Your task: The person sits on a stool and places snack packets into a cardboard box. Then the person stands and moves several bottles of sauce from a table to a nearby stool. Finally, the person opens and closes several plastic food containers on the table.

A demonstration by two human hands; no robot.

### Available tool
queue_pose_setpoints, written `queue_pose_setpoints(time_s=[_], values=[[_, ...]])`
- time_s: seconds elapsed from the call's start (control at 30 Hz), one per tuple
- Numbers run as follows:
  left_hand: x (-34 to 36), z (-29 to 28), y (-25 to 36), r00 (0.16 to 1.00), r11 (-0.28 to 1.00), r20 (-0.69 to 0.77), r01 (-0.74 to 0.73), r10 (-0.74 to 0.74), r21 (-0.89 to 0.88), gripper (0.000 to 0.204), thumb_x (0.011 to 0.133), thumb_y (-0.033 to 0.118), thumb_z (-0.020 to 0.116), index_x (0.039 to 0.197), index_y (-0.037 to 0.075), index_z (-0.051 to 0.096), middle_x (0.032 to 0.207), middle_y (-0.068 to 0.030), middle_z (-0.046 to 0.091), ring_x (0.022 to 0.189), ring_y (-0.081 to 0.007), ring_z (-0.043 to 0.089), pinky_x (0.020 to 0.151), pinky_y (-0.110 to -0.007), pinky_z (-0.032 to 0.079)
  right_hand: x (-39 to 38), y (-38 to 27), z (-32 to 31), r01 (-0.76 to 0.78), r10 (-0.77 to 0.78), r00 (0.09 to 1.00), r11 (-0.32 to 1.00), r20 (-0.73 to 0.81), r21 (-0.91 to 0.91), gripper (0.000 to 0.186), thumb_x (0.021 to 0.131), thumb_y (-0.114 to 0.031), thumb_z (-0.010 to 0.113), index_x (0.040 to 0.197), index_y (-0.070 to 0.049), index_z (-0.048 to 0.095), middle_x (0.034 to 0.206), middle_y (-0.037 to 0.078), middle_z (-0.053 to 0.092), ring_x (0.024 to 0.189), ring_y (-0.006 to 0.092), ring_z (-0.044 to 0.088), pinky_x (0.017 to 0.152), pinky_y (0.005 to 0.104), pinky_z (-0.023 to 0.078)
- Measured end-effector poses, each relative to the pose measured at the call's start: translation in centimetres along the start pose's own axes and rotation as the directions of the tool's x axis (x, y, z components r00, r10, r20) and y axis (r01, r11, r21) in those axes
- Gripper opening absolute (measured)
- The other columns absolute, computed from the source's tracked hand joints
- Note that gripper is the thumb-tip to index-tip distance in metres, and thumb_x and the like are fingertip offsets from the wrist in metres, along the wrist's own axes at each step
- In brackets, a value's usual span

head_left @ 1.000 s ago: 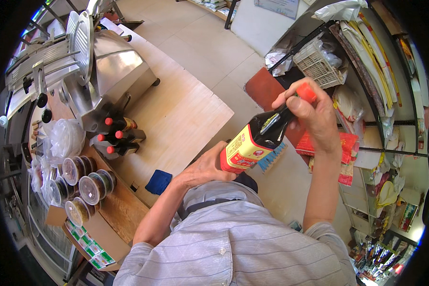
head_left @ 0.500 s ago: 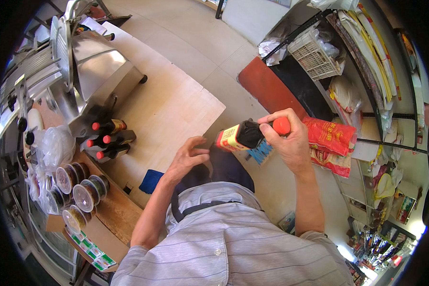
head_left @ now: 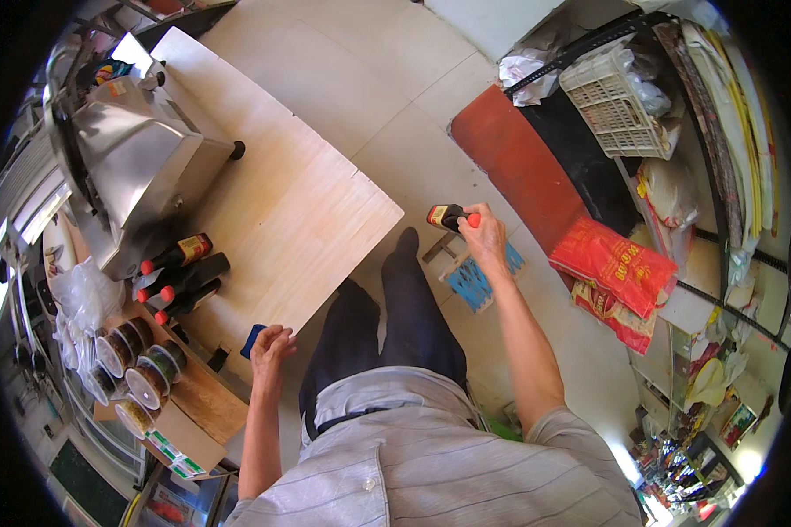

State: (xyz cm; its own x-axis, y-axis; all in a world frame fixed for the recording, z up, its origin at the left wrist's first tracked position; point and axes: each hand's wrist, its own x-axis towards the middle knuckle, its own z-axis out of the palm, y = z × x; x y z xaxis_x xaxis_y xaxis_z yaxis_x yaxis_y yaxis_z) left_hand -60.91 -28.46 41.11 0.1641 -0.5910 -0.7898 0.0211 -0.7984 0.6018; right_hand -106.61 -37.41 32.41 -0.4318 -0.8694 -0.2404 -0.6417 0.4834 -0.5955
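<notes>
Gripping the dark bottle (head_left: 445, 216) by its neck, my right hand (head_left: 485, 233) is wrapped round it, right of the table (head_left: 299, 184). It's probably heavy, hard and breakable; the neck seems best. My left hand (head_left: 272, 347), fingers bent but apart, is by the table's near edge. 4 bottles (head_left: 193, 249) sit on its left side.

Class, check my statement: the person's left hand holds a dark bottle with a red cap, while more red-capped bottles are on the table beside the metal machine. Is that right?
Not quite: the head view shows the right hand, not the left hand, holding the dark bottle. The red-capped bottles are on the table beside the metal machine.
</notes>
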Motion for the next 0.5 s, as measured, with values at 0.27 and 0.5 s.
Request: queue_pose_setpoints(time_s=[0.27, 0.5], values=[[-3.2, 4.4, -2.0, 0.976, 0.986, -0.151, 0.145, -0.156, -0.079, 0.037, 0.089, 0.025, 0.069, 0.116, 0.003, 0.057, 0.11, -0.0106, 0.065, 0.096, -0.0207, 0.065, 0.083, -0.034, 0.054, 9.2, 9.3, 11.3, -0.215, 0.226, 0.965, 0.972, 0.135, -0.094, 0.026, 0.077, -0.019, 0.069, 0.102, -0.013, 0.065, 0.094, 0.017, 0.07, 0.093, 0.0394, 0.064, 0.078, 0.0486, 0.051], [-3.6, 5.7, -6.0, 0.903, 0.945, -0.279, 0.307, -0.327, -0.115, 0.032, 0.091, 0.02, 0.067, 0.116, 0.004, 0.057, 0.112, -0.0129, 0.065, 0.096, -0.0229, 0.066, 0.083, -0.034, 0.055, 15.2, 15.5, 20.0, -0.179, 0.2, 0.967, 0.974, 0.16, -0.142, 0.028, 0.076, -0.016, 0.065, 0.104, -0.011, 0.065, 0.098, 0.016, 0.07, 0.096, 0.0382, 0.065, 0.083, 0.0468, 0.051]])
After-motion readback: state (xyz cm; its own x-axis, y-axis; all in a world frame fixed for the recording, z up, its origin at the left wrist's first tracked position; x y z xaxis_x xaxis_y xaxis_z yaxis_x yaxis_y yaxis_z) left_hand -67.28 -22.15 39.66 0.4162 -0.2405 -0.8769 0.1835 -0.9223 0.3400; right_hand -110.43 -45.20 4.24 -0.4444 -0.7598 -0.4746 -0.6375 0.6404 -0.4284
